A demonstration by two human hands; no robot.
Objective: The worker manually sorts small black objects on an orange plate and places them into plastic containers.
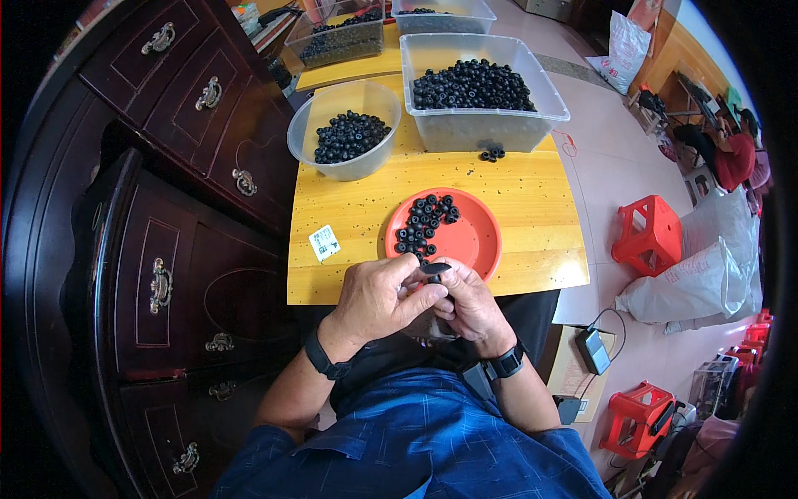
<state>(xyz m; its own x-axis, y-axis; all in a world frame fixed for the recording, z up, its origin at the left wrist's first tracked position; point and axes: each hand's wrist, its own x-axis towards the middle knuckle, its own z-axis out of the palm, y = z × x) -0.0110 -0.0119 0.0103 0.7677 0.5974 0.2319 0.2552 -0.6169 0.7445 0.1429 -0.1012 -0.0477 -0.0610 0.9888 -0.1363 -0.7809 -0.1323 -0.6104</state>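
Observation:
Just over the table's near edge, my left hand (378, 297) and my right hand (471, 306) meet with closed fingers. Between their fingertips is a small black ring-like part (435, 280), mostly covered by the fingers. A flat, dark, pointed piece (435, 268) shows at my right thumb; how it is held cannot be made out. Right beyond my hands sits a round red-orange plate (475, 229), with several small black hollow parts (428, 218) heaped on its left side. Below my fingers, a greyish shape is partly hidden.
On the yellow table (349, 212), a round clear tub (353, 170) and a rectangular clear bin (486, 129) hold many black parts. Loose parts (492, 155) lie by the bin; a white label (324, 243) lies left. Dark drawers (166, 291) flank the left; red stools (648, 235) stand right.

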